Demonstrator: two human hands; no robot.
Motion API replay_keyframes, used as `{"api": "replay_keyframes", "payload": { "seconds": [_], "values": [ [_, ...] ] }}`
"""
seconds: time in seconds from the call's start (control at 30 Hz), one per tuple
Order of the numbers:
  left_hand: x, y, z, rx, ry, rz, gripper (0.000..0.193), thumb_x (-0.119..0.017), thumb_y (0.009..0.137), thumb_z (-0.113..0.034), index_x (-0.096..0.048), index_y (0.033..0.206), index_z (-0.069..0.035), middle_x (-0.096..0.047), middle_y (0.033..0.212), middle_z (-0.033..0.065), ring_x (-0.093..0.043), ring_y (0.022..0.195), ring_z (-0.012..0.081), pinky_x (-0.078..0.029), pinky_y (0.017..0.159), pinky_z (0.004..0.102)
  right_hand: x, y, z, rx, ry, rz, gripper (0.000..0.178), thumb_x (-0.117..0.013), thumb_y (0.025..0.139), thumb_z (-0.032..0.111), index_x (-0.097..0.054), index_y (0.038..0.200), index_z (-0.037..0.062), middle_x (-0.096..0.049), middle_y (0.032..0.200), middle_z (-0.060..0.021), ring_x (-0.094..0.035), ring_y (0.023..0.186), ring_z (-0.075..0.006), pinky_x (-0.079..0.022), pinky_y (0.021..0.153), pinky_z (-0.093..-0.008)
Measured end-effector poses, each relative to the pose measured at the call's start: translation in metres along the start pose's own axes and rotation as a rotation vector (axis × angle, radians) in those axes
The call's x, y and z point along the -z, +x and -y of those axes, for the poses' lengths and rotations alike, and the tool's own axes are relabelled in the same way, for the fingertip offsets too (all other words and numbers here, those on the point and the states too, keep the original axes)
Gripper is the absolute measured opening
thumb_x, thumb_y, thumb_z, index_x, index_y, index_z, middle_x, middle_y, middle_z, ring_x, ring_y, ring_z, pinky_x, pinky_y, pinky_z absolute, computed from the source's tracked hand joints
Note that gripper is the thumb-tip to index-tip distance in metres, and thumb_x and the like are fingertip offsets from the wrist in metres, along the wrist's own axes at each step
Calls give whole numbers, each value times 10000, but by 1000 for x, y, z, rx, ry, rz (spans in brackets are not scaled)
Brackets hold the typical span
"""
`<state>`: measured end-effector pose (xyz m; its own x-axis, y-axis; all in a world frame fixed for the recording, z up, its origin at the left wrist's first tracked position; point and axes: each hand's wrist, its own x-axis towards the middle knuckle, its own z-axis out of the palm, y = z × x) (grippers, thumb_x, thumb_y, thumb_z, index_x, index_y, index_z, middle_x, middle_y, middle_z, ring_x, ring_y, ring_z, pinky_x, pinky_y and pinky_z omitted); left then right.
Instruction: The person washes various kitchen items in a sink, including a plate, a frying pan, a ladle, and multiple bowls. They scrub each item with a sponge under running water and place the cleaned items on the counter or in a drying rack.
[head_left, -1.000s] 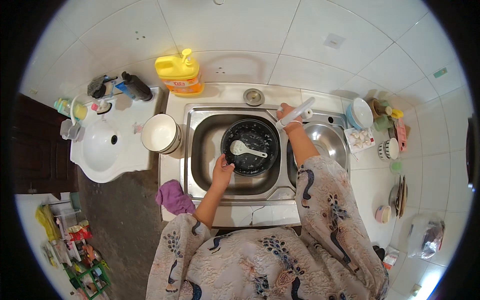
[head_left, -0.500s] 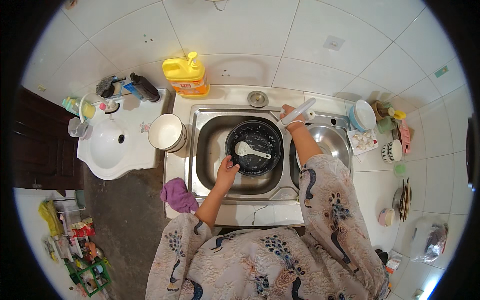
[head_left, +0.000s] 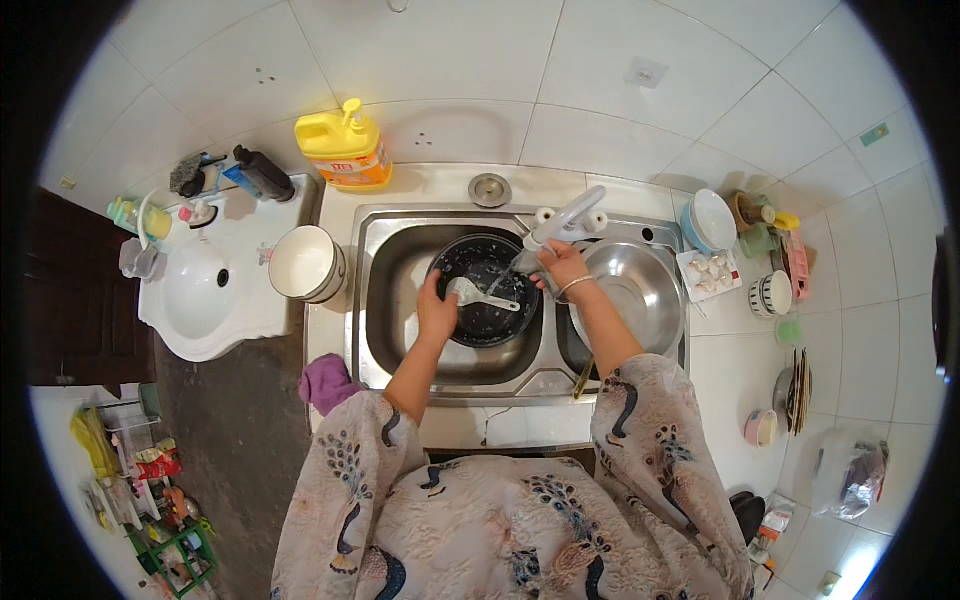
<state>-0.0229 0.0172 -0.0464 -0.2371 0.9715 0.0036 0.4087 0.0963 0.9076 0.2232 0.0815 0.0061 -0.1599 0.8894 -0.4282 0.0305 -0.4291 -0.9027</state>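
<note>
A round black pot (head_left: 486, 325) with white residue specks sits in the left basin of the steel double sink (head_left: 390, 368). Inside it lies a white rice paddle (head_left: 497, 302), its handle pointing right. My left hand (head_left: 437, 308) is closed on the pot's left rim, close to the paddle's head. Curled around the end of the white faucet spout (head_left: 568, 218) is my right hand (head_left: 567, 268), with a bracelet at its wrist. A thin stream of water (head_left: 506, 278) runs from the spout into the pot.
A wide steel bowl (head_left: 640, 290) fills the right basin. Left of the sink are a cream bowl (head_left: 302, 262) and a purple cloth (head_left: 327, 383). A yellow pump jug (head_left: 345, 150) stands behind. Several bowls, including a blue one (head_left: 712, 222), line the right counter.
My right hand has moved from the back of the faucet to the spout's end, and the spout has swung left over the pot. Water now runs. My left hand has taken hold of the pot's rim.
</note>
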Motion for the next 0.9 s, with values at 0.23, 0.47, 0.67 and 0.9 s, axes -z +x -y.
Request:
{"api": "replay_keyframes", "payload": {
  "seconds": [0.23,0.47,0.67,0.9],
  "values": [
    [3,-48,87,1079,-499,403,327,-505,842,-260,-488,1091,-48,-558,986,142,-576,792,231,-489,595,354,-36,-20,-9,-131,-241,148,306,-599,782,144,-538,1057,24,-616,927,-100,-627,741,-196,-507,581,-274],
    [-8,-43,73,1262,-932,616,238,-452,792,-103,-483,989,25,-591,904,187,-608,760,280,-499,569,298,-70,-4,-100,228,-668,187,397,-613,694,49,-516,1079,50,-608,914,-140,-609,823,-242,-483,738,-320],
    [11,-50,61,1181,-847,583,211,-474,771,-59,-476,956,42,-602,828,208,-589,603,242,-505,538,290,-71,5,-108,-15,-422,104,383,-632,717,120,-520,1077,56,-600,956,-150,-591,856,-264,-462,750,-332],
    [27,-59,9,876,-813,468,292,-477,776,3,-479,1069,-2,-597,895,119,-609,728,245,-513,533,315,-136,-20,-82,378,-381,212,362,-547,795,106,-531,1151,43,-588,1058,-177,-557,1003,-286,-420,878,-321]
  ]
}}
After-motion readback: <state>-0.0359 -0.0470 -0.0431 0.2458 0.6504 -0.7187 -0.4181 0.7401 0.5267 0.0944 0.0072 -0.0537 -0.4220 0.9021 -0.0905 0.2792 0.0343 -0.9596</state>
